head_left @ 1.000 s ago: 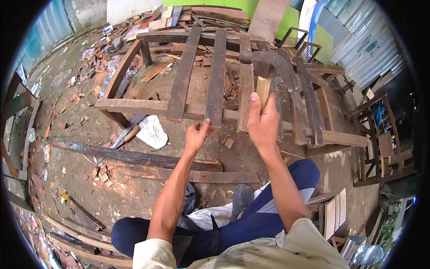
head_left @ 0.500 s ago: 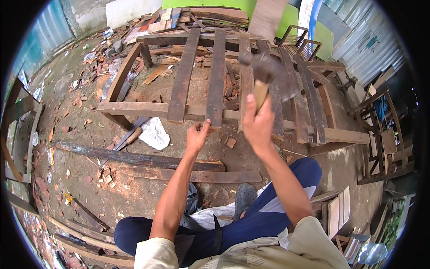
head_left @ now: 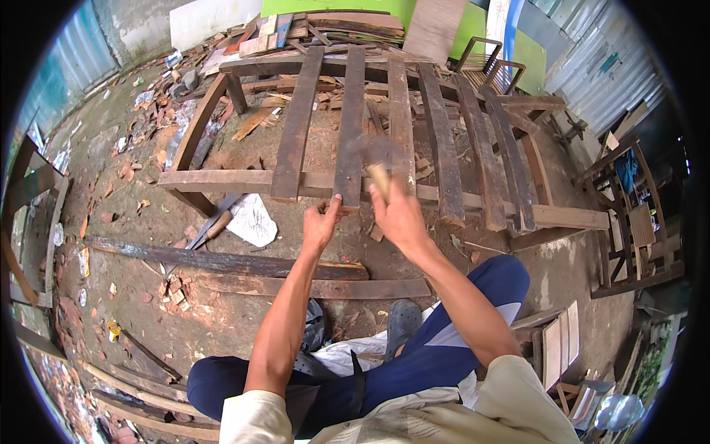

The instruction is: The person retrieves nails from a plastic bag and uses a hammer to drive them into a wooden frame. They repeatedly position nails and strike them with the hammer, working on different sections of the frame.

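My right hand (head_left: 400,219) is closed around the wooden handle of a hammer (head_left: 379,178), whose head is smeared by motion above a dark slat. With my left hand (head_left: 322,223) I grip the near end of that wooden slat (head_left: 349,129), thumb on top and fingers curled at its edge. The slat lies across a low wooden frame (head_left: 222,180), side by side with several other slats (head_left: 299,126). What the left fingers touch underneath is hidden.
A handsaw (head_left: 214,226) lies on the ground by a white sheet piece (head_left: 252,220). Loose boards (head_left: 237,260) lie between me and the frame. Stacked scrap wood (head_left: 347,28) stands behind, and a wooden chair frame (head_left: 637,222) is at the right.
The hammer has swung down and to the left in my right hand, from over the right-hand slats toward the held slat. My left hand keeps its grip there.
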A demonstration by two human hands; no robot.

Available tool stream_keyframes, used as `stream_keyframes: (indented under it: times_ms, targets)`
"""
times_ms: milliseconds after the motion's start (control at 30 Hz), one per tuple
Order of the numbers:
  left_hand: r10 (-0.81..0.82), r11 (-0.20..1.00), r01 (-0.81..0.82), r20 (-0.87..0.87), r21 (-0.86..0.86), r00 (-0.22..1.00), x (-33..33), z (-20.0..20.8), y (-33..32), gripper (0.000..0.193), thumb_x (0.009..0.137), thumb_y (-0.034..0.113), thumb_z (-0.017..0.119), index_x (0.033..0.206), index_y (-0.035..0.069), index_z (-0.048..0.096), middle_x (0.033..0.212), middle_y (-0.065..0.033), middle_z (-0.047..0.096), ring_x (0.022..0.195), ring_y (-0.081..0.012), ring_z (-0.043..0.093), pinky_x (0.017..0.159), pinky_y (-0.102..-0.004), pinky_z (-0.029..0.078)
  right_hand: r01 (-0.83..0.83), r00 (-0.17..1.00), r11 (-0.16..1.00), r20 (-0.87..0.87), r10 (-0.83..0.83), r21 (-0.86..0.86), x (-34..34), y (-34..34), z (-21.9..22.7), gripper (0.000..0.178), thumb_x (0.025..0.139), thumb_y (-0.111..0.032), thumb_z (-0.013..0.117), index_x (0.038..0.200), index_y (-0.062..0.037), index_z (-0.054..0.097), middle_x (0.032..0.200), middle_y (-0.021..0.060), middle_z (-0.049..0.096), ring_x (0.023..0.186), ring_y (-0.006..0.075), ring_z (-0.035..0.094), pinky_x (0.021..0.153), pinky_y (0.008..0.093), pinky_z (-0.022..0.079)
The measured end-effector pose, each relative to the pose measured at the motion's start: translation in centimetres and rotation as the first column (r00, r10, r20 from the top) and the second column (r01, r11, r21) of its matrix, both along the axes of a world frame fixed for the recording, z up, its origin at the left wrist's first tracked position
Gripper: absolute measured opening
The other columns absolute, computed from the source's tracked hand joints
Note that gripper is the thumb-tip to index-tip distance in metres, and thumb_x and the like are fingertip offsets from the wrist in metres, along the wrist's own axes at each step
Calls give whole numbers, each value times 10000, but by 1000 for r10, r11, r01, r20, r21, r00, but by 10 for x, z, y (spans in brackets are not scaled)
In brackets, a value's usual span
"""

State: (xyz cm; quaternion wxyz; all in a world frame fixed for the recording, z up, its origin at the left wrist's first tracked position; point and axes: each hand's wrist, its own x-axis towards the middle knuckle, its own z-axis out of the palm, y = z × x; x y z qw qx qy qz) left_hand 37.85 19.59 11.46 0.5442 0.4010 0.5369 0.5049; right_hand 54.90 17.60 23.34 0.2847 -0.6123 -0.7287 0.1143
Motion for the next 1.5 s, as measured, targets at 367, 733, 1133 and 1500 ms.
stream_keyframes:
  times_ms: [367, 733, 1133, 1500]
  targets:
    - [-88, 996, 87, -99, -15, 991, -6, 4, -1, 665, 966, 523, 597, 1082, -128, 661, 940, -204, 738, 911, -227, 713, 840, -327, 558, 55, 963, 989, -270, -17, 135, -15, -3, 58, 374, 1034, -338, 539, 1022, 36, 549, 587, 196, 596, 535, 365, 629, 501, 468, 477]
    - [-111, 994, 110, -67, -11, 992, -15, 12, -4, 731, 982, 530, 556, 1129, -183, 621, 995, -249, 728, 966, -277, 715, 908, -361, 550, 42, 960, 998, -279, -29, 41, -16, 5, 83, 426, 1023, -372, 534, 1058, 52, 532, 614, 266, 619, 614, 472, 660, 556, 533, 500]
    - [-131, 991, 132, -59, 11, 990, -12, 13, -7, 768, 989, 558, 522, 1135, -191, 608, 979, -275, 718, 967, -286, 711, 921, -370, 547, 6, 994, 988, -106, -23, -152, -12, 2, 40, 436, 1019, -366, 528, 1097, 62, 558, 710, 290, 658, 715, 480, 678, 636, 547, 522]
    - [-151, 988, 149, -71, -39, 986, -4, 17, -6, 758, 1006, 548, 503, 1172, -187, 580, 1043, -288, 702, 991, -305, 711, 940, -387, 541, -76, 993, 983, 79, 90, -168, 0, 12, -4, 416, 1018, -348, 545, 1060, 66, 542, 648, 268, 635, 630, 473, 663, 548, 530, 509]
